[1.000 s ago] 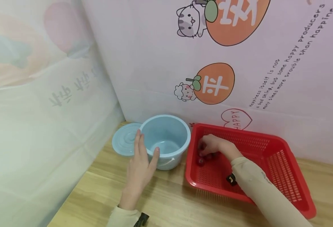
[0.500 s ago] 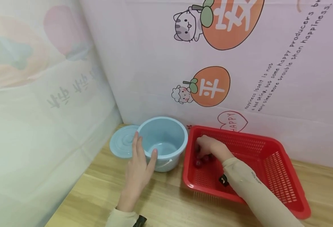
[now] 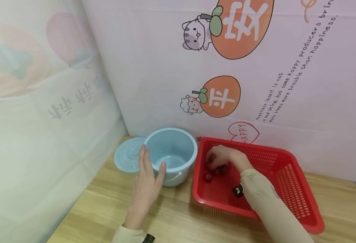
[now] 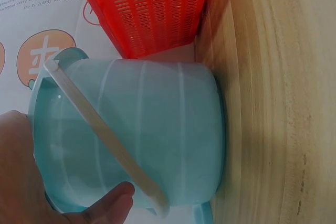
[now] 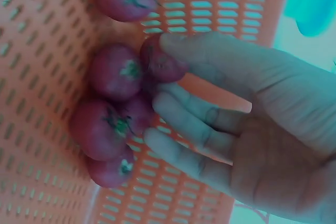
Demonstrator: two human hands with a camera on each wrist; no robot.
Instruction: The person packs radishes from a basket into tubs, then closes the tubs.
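Several small dark-red radishes point(image 5: 115, 72) with green stem ends lie together in a corner of the red plastic basket point(image 3: 300, 182). My right hand point(image 3: 221, 157) reaches down among them. In the right wrist view its thumb and a finger pinch one radish point(image 5: 163, 64), while the other fingers extend beside the pile. A light-blue bucket point(image 3: 171, 179) stands left of the basket, with its pale handle point(image 4: 113, 142) hanging down the outside. My left hand point(image 3: 147, 185) rests at the bucket's near left rim, fingers fairly straight and thumb apart.
A light-blue lid point(image 3: 129, 155) lies on the wooden table point(image 3: 105, 206), left of and partly behind the bucket. A printed cloth wall point(image 3: 153, 67) rises behind, and a second cloth point(image 3: 44, 152) closes off the left side.
The head view has shifted, so the scene sits a little lower and further left. My right hand stays in the basket corner, with more radishes showing beside it. My left hand stays at the bucket.
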